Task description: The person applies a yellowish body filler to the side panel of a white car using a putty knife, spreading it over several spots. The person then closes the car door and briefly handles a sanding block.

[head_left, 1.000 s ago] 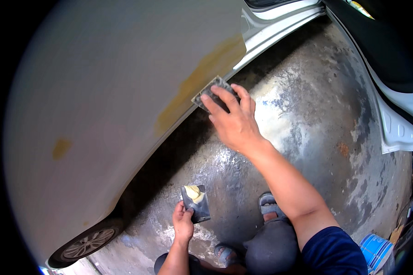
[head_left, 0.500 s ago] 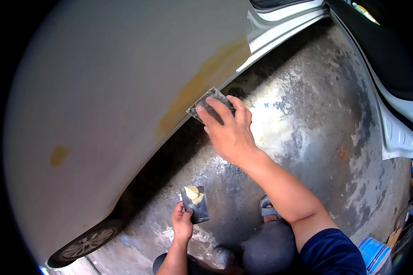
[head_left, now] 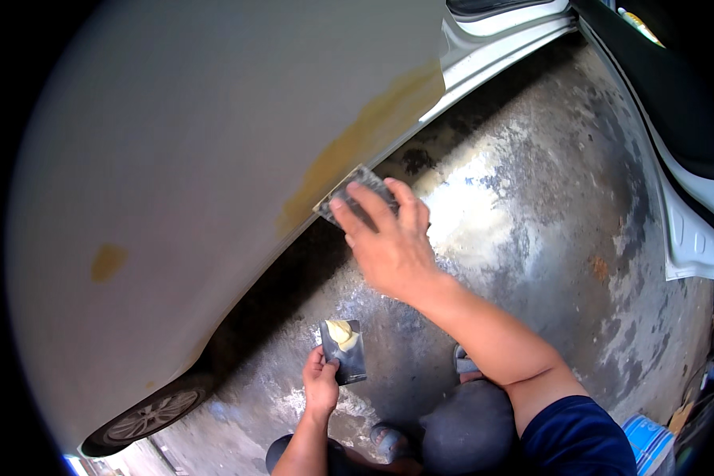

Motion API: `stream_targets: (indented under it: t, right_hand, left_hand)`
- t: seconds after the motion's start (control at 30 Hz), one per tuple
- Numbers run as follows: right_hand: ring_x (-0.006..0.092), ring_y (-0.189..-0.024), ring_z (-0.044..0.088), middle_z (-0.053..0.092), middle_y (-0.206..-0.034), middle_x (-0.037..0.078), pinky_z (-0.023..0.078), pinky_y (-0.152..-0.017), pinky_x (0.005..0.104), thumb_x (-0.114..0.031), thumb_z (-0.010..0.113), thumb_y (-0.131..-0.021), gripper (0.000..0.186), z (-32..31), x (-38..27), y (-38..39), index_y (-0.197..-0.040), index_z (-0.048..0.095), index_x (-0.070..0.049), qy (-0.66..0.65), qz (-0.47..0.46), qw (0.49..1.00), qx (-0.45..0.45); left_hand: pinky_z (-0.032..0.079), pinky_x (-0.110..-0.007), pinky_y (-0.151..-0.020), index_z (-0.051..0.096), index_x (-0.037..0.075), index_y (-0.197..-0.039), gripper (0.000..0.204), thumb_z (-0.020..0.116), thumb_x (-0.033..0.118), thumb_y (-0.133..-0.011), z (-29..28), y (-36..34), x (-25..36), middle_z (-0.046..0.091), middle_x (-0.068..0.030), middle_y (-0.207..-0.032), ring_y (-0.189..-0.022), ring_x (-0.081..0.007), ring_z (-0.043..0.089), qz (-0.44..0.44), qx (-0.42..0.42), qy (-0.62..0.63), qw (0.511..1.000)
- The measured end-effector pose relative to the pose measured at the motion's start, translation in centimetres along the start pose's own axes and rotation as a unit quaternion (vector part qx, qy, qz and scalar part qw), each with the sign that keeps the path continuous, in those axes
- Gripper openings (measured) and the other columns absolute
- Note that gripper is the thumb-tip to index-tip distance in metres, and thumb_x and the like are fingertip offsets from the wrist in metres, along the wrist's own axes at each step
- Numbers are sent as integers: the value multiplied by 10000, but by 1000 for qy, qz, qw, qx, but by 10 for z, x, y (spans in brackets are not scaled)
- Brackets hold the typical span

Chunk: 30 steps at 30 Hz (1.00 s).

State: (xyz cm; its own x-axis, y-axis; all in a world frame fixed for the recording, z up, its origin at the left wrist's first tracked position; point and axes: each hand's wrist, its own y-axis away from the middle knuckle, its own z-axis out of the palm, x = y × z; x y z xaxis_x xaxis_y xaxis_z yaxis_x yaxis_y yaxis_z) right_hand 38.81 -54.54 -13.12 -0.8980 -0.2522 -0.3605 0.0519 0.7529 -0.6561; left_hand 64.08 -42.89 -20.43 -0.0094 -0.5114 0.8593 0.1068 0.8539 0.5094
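Observation:
My right hand grips a dark, flat filler spreader, fingers spread across its face. The spreader's edge lies against the lower edge of a grey car panel. Beside it, a yellow-brown strip of body filler runs along the panel's bottom toward the door opening. Lower down, my left hand holds a dark rectangular plate between thumb and fingers. A pale yellow lump of filler paste sits on the plate's upper part.
A small filler patch marks the panel at left, above the wheel. An open car door stands at right. A blue and white bucket is at lower right, on the stained concrete floor.
My right hand and the spreader have moved slightly down and left along the panel's lower edge. The left hand keeps its hold on the plate; the whole view has shifted a little.

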Motion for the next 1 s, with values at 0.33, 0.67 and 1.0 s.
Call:
stream_targets:
  t: [0.33, 0.67, 1.0]
  right_hand:
    - [407, -1189, 338, 409, -1353, 71, 335, -947, 544, -71, 658, -771, 479, -11, 21, -27, -1233, 576, -163, 25, -19, 999, -1]
    - [427, -1217, 328, 390, -1386, 72, 320, -974, 564, -52, 607, -815, 459, -44, 48, -54, -1254, 566, -180, 19, -25, 999, 41]
    - [407, -1199, 337, 398, -1367, 70, 329, -964, 543, -18, 575, -788, 469, -7, 57, -20, -1232, 587, -170, 19, -8, 1000, -5]
  left_hand:
    - [435, -246, -862, 542, -28, -1125, 289, 436, -71, -859, 3, 1, 4, 645, -74, -1023, -917, -116, 592, -1, 8, 4, 1000]
    - [436, -251, -867, 538, -31, -1128, 293, 431, -70, -859, 10, 5, 16, 647, -77, -1025, -916, -121, 597, 26, -10, -66, 997]
    - [434, -243, -861, 543, -23, -1116, 281, 441, -64, -857, 6, 0, 0, 643, -68, -1017, -906, -115, 592, 9, 0, 2, 1000]
